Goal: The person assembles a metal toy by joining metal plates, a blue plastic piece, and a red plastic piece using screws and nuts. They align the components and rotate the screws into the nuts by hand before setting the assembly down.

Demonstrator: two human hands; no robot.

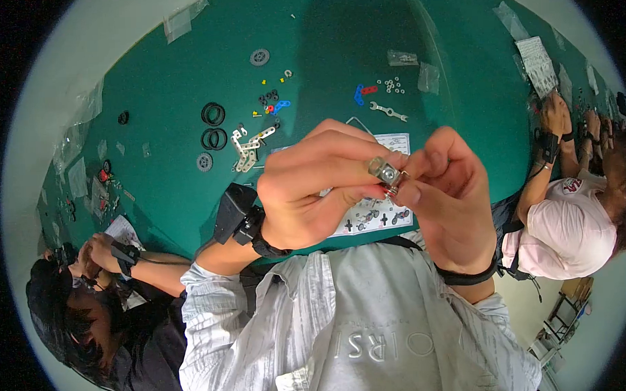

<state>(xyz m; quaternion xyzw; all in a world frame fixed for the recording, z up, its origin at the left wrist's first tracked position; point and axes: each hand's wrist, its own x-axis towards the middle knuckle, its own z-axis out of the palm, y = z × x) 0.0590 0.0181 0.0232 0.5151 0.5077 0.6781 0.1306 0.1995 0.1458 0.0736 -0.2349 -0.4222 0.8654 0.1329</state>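
Close to the camera, a small metal assembly (388, 173) with a round bolt or nut showing is pinched between both hands. My left hand (326, 185) grips it from the left with the fingers closed around it. On its right side, my right hand (451, 197) holds it between thumb and forefinger, the other fingers curled. A printed instruction sheet (377, 218) lies beneath the hands on the green table (184, 69), partly hidden by them. Behind my left hand rest perforated metal plates (245, 152).
Black rubber rings (212, 114), grey wheels (259, 57), a metal wrench (389, 111), small nuts (394, 86), a red piece (369, 90) and blue pieces (358, 94) lie beyond the hands. Plastic bags (429, 78) are farther right. One person (146, 339) sits at left, others (569, 217) at right.
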